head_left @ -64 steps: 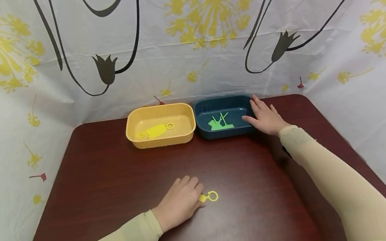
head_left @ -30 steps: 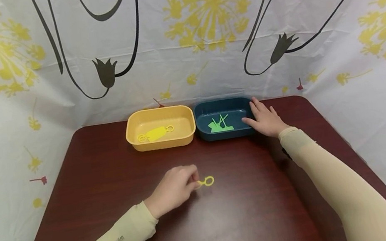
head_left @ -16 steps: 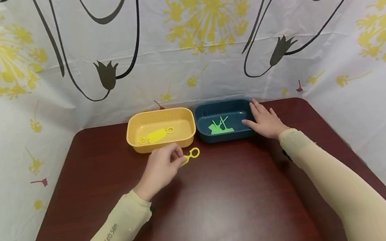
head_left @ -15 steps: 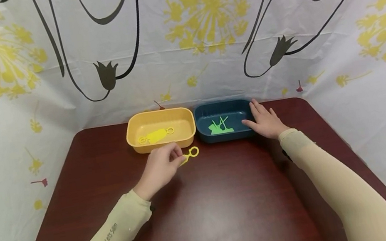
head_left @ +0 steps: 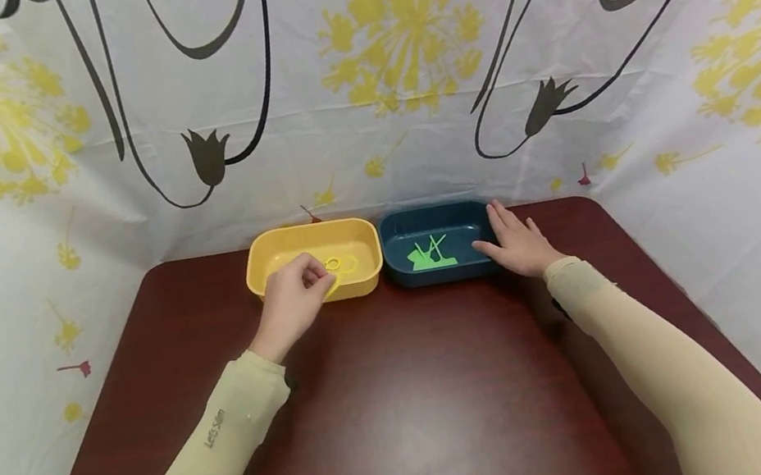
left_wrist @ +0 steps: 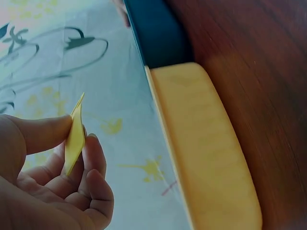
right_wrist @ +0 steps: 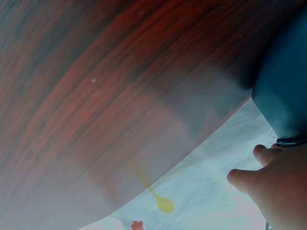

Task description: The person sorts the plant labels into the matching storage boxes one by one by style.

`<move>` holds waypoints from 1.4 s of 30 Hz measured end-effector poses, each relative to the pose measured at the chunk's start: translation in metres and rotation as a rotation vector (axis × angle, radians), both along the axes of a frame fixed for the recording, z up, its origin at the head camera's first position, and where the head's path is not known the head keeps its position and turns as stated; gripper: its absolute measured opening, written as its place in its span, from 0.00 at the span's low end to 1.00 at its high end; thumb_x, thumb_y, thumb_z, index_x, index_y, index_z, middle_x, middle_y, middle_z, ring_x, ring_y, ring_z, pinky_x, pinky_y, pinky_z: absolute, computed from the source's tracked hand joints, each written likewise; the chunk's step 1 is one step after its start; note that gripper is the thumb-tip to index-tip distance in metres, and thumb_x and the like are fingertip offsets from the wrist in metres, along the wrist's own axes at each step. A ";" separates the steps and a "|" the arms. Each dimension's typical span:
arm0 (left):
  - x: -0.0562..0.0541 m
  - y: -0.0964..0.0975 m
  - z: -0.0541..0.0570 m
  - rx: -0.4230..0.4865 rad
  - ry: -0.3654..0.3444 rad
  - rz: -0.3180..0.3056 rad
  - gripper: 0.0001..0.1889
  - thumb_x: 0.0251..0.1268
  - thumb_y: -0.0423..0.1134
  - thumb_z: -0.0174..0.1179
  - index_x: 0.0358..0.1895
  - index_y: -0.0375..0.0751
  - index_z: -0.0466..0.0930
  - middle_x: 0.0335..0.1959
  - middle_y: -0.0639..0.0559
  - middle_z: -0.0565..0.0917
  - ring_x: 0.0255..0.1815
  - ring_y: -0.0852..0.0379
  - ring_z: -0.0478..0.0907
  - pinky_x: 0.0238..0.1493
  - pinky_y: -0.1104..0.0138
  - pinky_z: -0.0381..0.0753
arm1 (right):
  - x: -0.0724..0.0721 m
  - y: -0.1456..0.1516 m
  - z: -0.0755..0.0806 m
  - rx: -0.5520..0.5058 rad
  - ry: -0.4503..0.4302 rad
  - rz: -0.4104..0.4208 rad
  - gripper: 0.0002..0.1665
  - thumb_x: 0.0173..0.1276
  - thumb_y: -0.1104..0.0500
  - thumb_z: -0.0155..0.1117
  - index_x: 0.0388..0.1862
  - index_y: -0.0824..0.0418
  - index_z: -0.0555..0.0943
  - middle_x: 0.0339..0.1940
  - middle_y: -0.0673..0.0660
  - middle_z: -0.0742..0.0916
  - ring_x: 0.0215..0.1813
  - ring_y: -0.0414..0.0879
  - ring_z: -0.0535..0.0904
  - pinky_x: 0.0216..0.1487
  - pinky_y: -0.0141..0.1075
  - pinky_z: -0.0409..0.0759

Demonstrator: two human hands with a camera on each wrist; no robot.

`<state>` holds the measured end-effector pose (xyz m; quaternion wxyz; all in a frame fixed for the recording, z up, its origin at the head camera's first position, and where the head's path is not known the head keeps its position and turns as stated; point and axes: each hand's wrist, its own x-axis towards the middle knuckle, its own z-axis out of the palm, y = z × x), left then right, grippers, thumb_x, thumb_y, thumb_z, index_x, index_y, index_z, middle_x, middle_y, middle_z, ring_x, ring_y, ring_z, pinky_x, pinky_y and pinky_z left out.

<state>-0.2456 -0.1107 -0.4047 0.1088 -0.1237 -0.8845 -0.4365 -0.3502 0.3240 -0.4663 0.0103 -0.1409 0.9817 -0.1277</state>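
My left hand is over the front left of the yellow bin, pinching a thin, flat yellow plastic tag between thumb and fingers. In the left wrist view the tag is seen nearly edge-on, and the bin's wall is to its right. Inside the bin, the ring of another yellow piece shows past my fingers; the rest of it is hidden by the hand. My right hand rests on the right rim of the dark blue bin, fingers extended. Thin green plastic pieces lie in that bin.
Both bins stand side by side at the far edge of the dark red wooden table. A white flower-patterned cloth hangs behind them and along both sides.
My left hand picked the yellow tag up off the middle of the table and carried it forward and left, over the yellow bin. The right hand stayed on the blue bin's rim.
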 end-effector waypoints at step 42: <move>-0.113 -0.035 -0.027 -0.222 -0.226 -0.032 0.08 0.66 0.37 0.66 0.31 0.38 0.81 0.30 0.47 0.80 0.30 0.51 0.73 0.36 0.62 0.73 | -0.006 0.002 -0.003 0.018 -0.014 -0.003 0.61 0.71 0.21 0.36 0.83 0.62 0.37 0.84 0.59 0.42 0.83 0.56 0.38 0.73 0.67 0.37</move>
